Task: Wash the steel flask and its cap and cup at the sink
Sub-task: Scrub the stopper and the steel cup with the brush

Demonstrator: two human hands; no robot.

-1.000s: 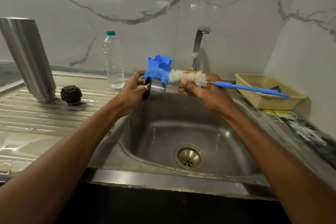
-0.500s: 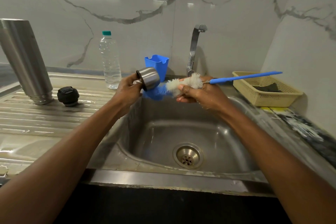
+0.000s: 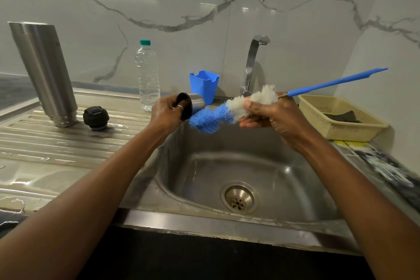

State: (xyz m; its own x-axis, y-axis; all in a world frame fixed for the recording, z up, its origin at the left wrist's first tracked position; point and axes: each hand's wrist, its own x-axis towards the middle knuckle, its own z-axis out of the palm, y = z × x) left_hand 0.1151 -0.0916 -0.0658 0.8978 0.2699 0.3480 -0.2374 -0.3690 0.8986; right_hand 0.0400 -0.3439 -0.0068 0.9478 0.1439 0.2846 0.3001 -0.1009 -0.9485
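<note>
My left hand (image 3: pixel 167 110) grips the small steel cup (image 3: pixel 197 103) above the sink's left rim, its dark mouth turned toward me. My right hand (image 3: pixel 269 113) holds the bottle brush (image 3: pixel 210 117) by its white bristles, near the wire neck. The blue bristle tip curves under the cup, and the blue handle (image 3: pixel 336 82) points up to the right. The steel flask (image 3: pixel 45 70) stands upside down on the draining board at the left. Its black cap (image 3: pixel 96 118) sits beside it.
The steel sink basin (image 3: pixel 204 170) with its drain (image 3: pixel 238 198) lies below my hands. Behind stand the tap (image 3: pixel 252 61), a blue plastic holder (image 3: pixel 204 85) and a water bottle (image 3: pixel 147 75). A beige basket (image 3: pixel 318 118) holding a dark scrub pad sits at the right.
My left hand has turned the cup so its mouth faces me. The brush's blue tip dropped from above the cup to beneath it, and the handle end swung upward.
</note>
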